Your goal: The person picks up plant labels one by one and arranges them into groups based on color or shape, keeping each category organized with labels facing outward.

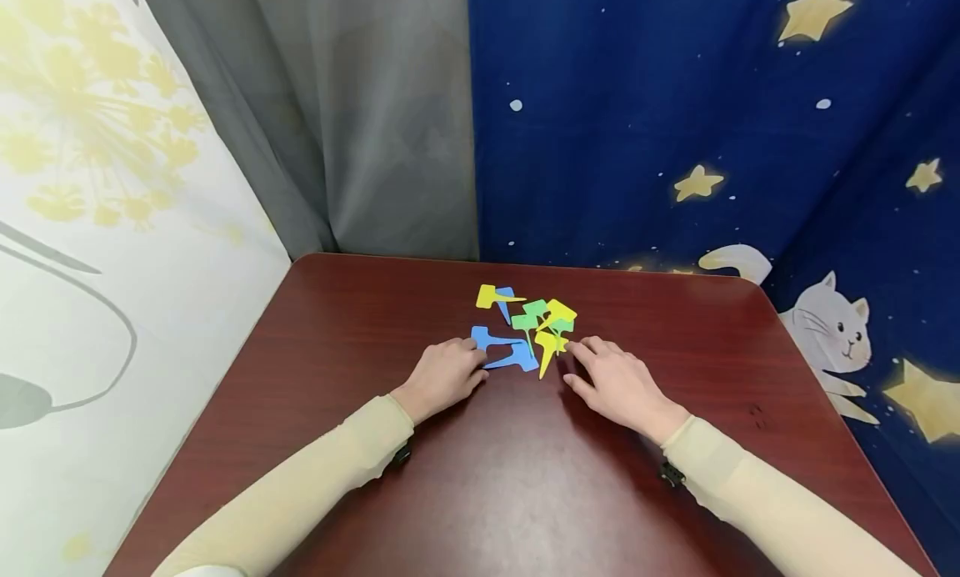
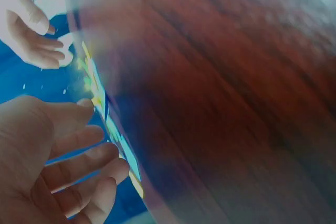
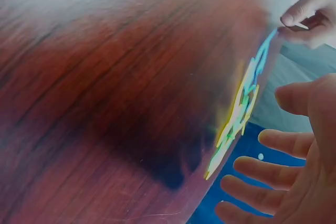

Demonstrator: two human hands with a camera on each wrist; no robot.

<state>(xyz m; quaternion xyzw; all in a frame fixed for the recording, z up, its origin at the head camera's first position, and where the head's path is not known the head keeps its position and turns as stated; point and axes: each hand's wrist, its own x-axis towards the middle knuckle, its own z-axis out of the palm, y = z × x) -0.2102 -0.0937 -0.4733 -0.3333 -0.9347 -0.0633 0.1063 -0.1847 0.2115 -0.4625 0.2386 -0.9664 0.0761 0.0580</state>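
Several T-shaped plastic plant labels in blue, green and yellow lie in a loose cluster on the table. My left hand (image 1: 444, 377) is at the cluster's left side, its relaxed fingers beside two blue plant labels (image 1: 522, 357). On the other side, my right hand (image 1: 621, 385) has its fingers spread, with the fingertips close to a yellow plant label (image 1: 547, 343). Green plant labels (image 1: 522, 322) overlap in the middle. A second yellow plant label (image 1: 484, 297) crosses a blue one (image 1: 504, 312) at the back. Both wrist views show the labels edge-on, beyond the loosely bent fingers (image 2: 79, 137) and spread fingers (image 3: 268, 169).
The dark red wooden table (image 1: 487, 485) has rounded far corners. Behind it hang a grey curtain (image 1: 397, 127) and a blue curtain (image 1: 600, 143) with stars and a cat. A patterned white wall (image 1: 112, 310) runs along the left.
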